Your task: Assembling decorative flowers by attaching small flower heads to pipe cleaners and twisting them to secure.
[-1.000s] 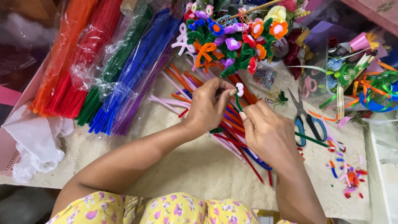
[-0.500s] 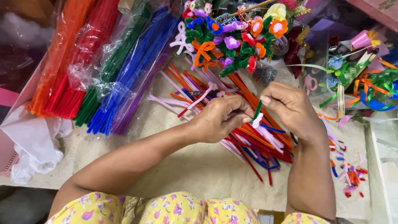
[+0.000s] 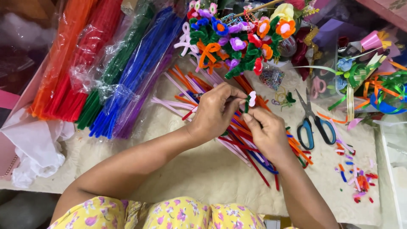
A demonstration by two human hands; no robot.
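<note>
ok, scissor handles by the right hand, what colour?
Blue handles with black inner loops on the metal scissors, seen clearly in the head view.

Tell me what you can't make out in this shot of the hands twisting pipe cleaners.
Head view only:
- Small pink and green flower piece: lower stem hidden by the right hand.
- Left hand: fingertips curl out of sight.
- Loose pipe cleaners: partly under both hands.
- Clear container: cut off by the right edge.

I see a work surface covered by a cream textured cloth, evenly lit from above, with a pink edge at top right and dark floor at lower left.
</note>
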